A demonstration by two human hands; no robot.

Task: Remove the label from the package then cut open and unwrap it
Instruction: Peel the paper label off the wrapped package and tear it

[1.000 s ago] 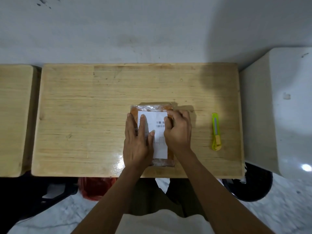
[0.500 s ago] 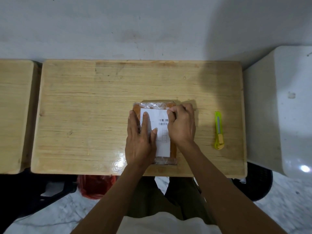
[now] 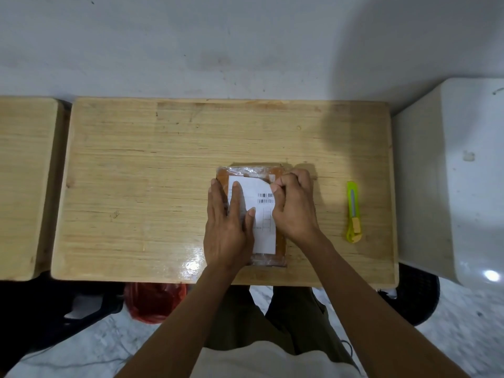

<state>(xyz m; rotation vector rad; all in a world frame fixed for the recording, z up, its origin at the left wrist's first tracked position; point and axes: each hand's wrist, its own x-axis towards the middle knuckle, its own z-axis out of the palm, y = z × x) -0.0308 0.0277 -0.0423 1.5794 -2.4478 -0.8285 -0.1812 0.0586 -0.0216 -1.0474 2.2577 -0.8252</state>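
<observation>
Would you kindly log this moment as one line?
left hand: flat on package | right hand: pinching label corner, peeling | cutter: untouched on table

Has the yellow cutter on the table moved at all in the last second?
No. The yellow cutter lies near the table's right edge as before; only the camera shifted. Neither hand touches it.

Left hand (image 3: 227,227) flattens package (image 3: 281,241); right hand (image 3: 294,205) pinches label (image 3: 261,214).

You see an orange-brown package (image 3: 281,246) in clear shiny wrap, its white label (image 3: 263,211) printed with black barcodes, a yellow-green cutter (image 3: 353,212), and a pale wood-grain table (image 3: 152,186).
</observation>
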